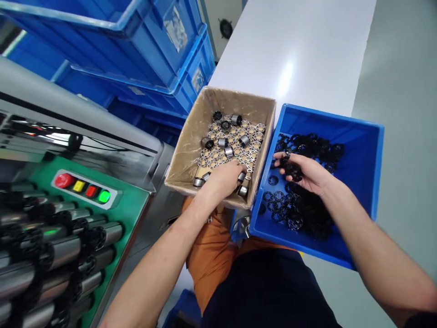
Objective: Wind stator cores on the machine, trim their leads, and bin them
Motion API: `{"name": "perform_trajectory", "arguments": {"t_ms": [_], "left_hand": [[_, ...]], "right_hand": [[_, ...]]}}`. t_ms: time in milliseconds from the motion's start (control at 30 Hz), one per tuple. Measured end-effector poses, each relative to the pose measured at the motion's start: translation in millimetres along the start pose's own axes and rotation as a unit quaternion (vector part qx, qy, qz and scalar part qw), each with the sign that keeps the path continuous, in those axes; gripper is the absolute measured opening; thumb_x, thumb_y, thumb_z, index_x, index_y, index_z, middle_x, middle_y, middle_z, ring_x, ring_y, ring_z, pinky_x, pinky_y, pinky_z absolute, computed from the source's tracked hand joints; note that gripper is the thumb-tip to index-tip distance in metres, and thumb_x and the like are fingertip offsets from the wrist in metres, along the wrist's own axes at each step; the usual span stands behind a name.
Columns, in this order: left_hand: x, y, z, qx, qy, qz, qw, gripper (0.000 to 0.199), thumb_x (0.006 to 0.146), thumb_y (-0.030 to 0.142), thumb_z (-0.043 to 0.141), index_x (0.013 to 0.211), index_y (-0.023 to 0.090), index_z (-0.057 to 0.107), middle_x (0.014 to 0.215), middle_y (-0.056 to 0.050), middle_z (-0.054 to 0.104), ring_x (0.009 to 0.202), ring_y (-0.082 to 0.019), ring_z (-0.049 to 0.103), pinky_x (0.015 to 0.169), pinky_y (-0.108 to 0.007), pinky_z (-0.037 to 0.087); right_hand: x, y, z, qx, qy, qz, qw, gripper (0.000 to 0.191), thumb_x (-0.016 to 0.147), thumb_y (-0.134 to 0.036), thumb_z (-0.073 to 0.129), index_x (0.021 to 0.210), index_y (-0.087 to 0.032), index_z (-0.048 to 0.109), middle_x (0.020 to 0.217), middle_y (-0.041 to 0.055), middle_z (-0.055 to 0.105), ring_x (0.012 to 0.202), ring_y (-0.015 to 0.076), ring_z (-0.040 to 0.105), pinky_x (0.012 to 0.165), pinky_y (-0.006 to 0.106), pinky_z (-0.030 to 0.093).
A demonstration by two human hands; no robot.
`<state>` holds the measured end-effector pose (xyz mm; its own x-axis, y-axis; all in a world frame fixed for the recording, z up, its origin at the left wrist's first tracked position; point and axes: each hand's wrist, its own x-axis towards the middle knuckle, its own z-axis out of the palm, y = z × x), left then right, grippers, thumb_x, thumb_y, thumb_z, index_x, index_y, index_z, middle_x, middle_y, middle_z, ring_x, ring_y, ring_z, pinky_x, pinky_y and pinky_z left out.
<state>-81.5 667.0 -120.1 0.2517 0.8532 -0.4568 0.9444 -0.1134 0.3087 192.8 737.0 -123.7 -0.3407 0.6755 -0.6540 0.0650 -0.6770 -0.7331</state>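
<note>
A cardboard box (184, 159) lined with clear plastic holds rows of metal rings (213, 155) and several loose metal cylinders with black ends (236, 120). Inside it, near the front right, my left hand (225, 177) has its fingers curled down at a metal cylinder (241, 176); part of the grip is hidden. To the right, over a blue bin (362, 168), my right hand (307, 173) is turned partly palm up with black plastic rings (292, 172) held in its curled fingers. More black rings (278, 205) lie in the bin below.
On the left, a green machine panel (126, 182) has a row of buttons (91, 190), with stacked metal cylinders (64, 250) beside it. Large blue crates (150, 50) are piled at the upper left. A white table (307, 41) extends behind the box and bin.
</note>
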Motion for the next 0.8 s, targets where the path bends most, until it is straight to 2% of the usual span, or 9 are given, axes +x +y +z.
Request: {"name": "perform_trajectory", "arguments": {"t_ms": [133,233,333,400,467,533,600,667,800], "left_hand": [[-26.1,-22.7,-10.1,0.008,-0.003,-0.048,0.999,0.042,0.095,0.012,0.083,0.135,0.025,0.087,0.134,-0.01,0.084,0.127,-0.033,0.079,0.112,-0.04,0.06],[-36.9,-32.6,-15.5,0.016,-0.011,-0.101,0.995,0.041,0.094,0.019,0.086,0.135,0.02,0.089,0.128,-0.012,0.087,0.118,-0.032,0.081,0.105,-0.038,0.061],[-39.1,-30.3,-18.1,0.017,-0.047,-0.118,0.992,0.024,0.097,0.034,0.089,0.116,0.02,0.093,0.11,-0.01,0.089,0.102,-0.029,0.082,0.091,-0.034,0.059],[-38.7,-23.3,-21.5,0.019,-0.068,-0.113,0.991,0.031,0.106,0.049,0.081,0.103,0.022,0.094,0.099,-0.009,0.088,0.093,-0.027,0.081,0.086,-0.034,0.058],[-35.7,-13.4,-26.1,0.03,-0.058,-0.112,0.992,0.045,0.115,0.058,0.069,0.104,0.022,0.094,0.1,-0.01,0.088,0.095,-0.028,0.082,0.089,-0.036,0.059],[-26.6,-2.0,-29.3,0.046,-0.019,-0.113,0.992,0.043,0.119,0.053,0.063,0.122,0.022,0.092,0.116,-0.012,0.089,0.111,-0.031,0.082,0.1,-0.04,0.061],[-10.3,9.0,-28.3,0.055,0.011,-0.099,0.994,0.035,0.119,0.043,0.066,0.138,0.023,0.087,0.134,-0.012,0.086,0.129,-0.031,0.079,0.114,-0.045,0.06],[10.2,17.4,-22.7,0.055,0.008,-0.076,0.996,0.032,0.115,0.035,0.074,0.143,0.022,0.083,0.141,-0.011,0.083,0.135,-0.03,0.077,0.122,-0.05,0.058],[44.0,24.8,-5.4,0.05,-0.016,-0.046,0.998,0.035,0.11,0.031,0.083,0.143,0.017,0.079,0.139,-0.013,0.08,0.135,-0.031,0.076,0.123,-0.057,0.06]], "right_hand": [[-1.0,1.3,0.9,0.017,0.003,-0.061,0.998,0.015,0.101,-0.02,0.083,0.114,-0.017,0.089,0.098,0.0062,0.079,0.07,0.008,0.067,0.054,0.012,0.058],[-1.0,3.6,-1.0,-0.054,0.025,-0.13,0.99,0.023,0.092,-0.007,0.082,0.112,-0.015,0.088,0.086,0.0024,0.076,0.064,0.0077,0.065,0.054,0.014,0.057],[-1.2,5.6,-3.2,-0.126,0.062,-0.197,0.97,0.027,0.08,-0.001,0.08,0.101,-0.018,0.078,0.077,-0.0029,0.069,0.055,0.0102,0.064,0.047,0.019,0.055],[-1.6,6.0,-4.4,-0.126,0.064,-0.213,0.967,0.03,0.076,-0.001,0.082,0.096,-0.02,0.071,0.075,-0.0041,0.067,0.053,0.0123,0.066,0.044,0.02,0.054],[-1.8,5.7,-5.5,-0.126,0.058,-0.226,0.964,0.028,0.076,-0.005,0.085,0.094,-0.021,0.07,0.076,-0.0027,0.068,0.056,0.0147,0.07,0.044,0.021,0.055],[-1.5,5.3,-6.7,-0.128,0.052,-0.237,0.962,0.025,0.077,-0.013,0.09,0.093,-0.02,0.073,0.081,0.0001,0.07,0.063,0.0164,0.074,0.046,0.021,0.056],[-0.5,5.5,-8.2,-0.132,0.052,-0.237,0.961,0.029,0.075,-0.024,0.097,0.093,-0.019,0.076,0.083,0.0025,0.072,0.065,0.0161,0.073,0.049,0.022,0.057],[0.8,6.7,-9.9,-0.134,0.052,-0.229,0.963,0.042,0.071,-0.038,0.104,0.099,-0.019,0.08,0.083,0.0045,0.075,0.067,0.0171,0.072,0.052,0.024,0.058],[1.4,9.0,-13.3,-0.147,0.043,-0.211,0.965,0.081,0.069,-0.06,0.104,0.135,-0.018,0.084,0.089,0.0088,0.083,0.075,0.0224,0.075,0.059,0.03,0.059]]}}
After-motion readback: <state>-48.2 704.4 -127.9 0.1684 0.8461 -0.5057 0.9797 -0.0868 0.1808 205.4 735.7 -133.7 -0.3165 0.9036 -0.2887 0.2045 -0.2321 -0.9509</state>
